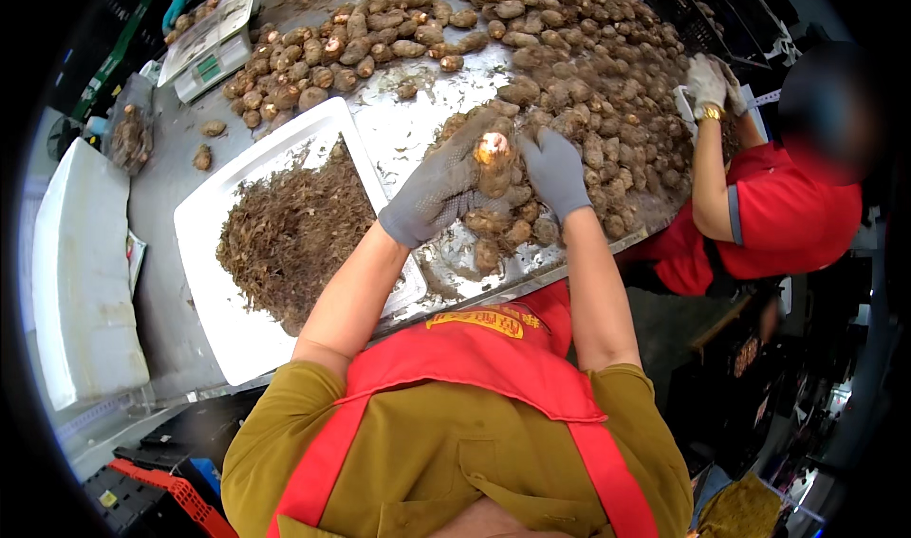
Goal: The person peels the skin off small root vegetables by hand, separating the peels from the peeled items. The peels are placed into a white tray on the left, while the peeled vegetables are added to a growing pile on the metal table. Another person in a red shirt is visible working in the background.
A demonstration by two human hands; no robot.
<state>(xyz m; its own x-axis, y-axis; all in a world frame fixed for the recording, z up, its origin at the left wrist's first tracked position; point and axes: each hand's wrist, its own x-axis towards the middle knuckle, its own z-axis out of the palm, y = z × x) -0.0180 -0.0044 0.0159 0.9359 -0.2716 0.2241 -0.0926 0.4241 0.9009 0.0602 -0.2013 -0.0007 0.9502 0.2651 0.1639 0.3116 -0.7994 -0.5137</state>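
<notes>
A taro corm (494, 169) with a pale, pinkish cut end points up from my left hand (445, 182), which wears a grey dotted work glove and grips it. Beside it, my right hand (557, 171), also in a grey glove, bends its fingers down at the edge of the taro heap (605, 104). Whether that hand holds a corm is hidden. Below both hands, several loose corms (490, 221) lie on the metal table (406, 122). To the left stands a white foam tray (206, 267) with a mound of brown fibrous peelings (299, 232).
A white weighing scale (210, 47) stands at the back left, near a person's teal-gloved hand (174, 13). Left lie a bagged lot of taro (132, 136) and a white foam box (82, 275). At right, a person in red (783, 214) works with gloved hands (710, 82).
</notes>
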